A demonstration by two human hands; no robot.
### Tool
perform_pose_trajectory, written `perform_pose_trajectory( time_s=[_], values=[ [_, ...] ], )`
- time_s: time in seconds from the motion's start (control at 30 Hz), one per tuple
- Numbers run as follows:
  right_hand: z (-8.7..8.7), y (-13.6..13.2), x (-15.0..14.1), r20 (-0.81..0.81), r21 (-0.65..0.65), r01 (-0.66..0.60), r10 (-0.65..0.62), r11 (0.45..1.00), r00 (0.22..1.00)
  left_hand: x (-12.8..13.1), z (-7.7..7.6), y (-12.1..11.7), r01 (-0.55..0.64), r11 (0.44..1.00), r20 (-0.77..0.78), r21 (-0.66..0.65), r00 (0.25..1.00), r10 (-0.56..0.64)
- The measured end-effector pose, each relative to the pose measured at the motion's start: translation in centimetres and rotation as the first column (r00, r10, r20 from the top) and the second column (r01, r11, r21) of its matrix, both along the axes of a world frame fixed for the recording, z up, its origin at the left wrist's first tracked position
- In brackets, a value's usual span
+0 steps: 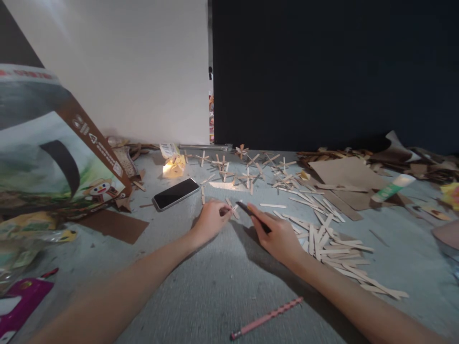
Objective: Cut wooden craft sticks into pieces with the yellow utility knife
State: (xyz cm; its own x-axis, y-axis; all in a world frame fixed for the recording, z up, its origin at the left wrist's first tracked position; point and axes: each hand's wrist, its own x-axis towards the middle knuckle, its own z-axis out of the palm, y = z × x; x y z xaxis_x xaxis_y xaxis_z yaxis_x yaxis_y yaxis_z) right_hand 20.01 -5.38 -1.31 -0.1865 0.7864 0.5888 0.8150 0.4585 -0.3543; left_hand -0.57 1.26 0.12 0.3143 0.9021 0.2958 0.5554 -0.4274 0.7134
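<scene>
The left grip (212, 219) is pinched, thumb and finger together at the end of a small stick cross (234, 209); the fingertips partly cover it, so I cannot tell whether its pieces are joined. The right grip (281, 236) is closed around a slim dark tool (245, 208), its tip pointing leftward and lying just beside that cross. The cross itself sits between the two grips, low over the tabletop (201, 291).

Judging from how things lie, a good share is finished: beyond both grips, a loose band of crossed and star-shaped stick pieces (247, 176) spreads out, several with arms meeting at a centre. The piece at the left grip seems to be in the middle of being worked.

Plenty of material appears unused. To the right of the right grip lies a large heap of loose sticks (344, 255), running away from it in a scattered trail, and one single stick (272, 206) rests flat just beyond the right grip. Farther right of that grip, a glue stick (393, 188) leans over brown cardboard (337, 174).
</scene>
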Motion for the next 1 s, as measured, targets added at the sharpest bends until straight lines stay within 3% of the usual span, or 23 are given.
perform_pose_trajectory(
  time_s=[0.13, 0.27, 0.43, 0.67, 0.83, 1.0],
  values=[
    [0.3, 0.2, 0.3, -0.185, 0.077, 0.053, -0.038, 0.996, 0.982, 0.1, 0.4, -0.3, 0.082, 0.996, -0.115, 0.024, 0.99, -0.078],
    [0.4, 0.4, 0.4, -0.182, 0.043, 0.062, -0.054, 0.997, 0.982, 0.3, 0.6, -0.7, 0.114, 0.993, -0.195, 0.037, 0.975, -0.105],
    [0.3, 0.5, 0.4, -0.154, -0.013, 0.065, -0.066, 0.998, 0.986, 0.3, 0.3, -0.5, 0.06, 0.997, -0.16, 0.04, 0.986, -0.053],
    [0.6, 0.0, -0.2, 0.068, -0.172, 0.11, -0.1, 0.979, 0.993, 0.5, 0.5, -0.3, -0.176, 0.983, -0.235, 0.044, 0.955, 0.181],
    [0.6, -0.5, -0.4, 0.232, -0.183, 0.076, -0.032, 0.98, 0.972, 0.5, 0.9, -0.4, -0.179, 0.984, -0.235, 0.016, 0.956, 0.178],
    [0.5, -0.5, -0.6, 0.322, -0.22, 0.122, -0.046, 0.968, 0.946, 0.3, 0.7, -0.2, -0.15, 0.989, -0.157, -0.012, 0.977, 0.146]
  ],
)
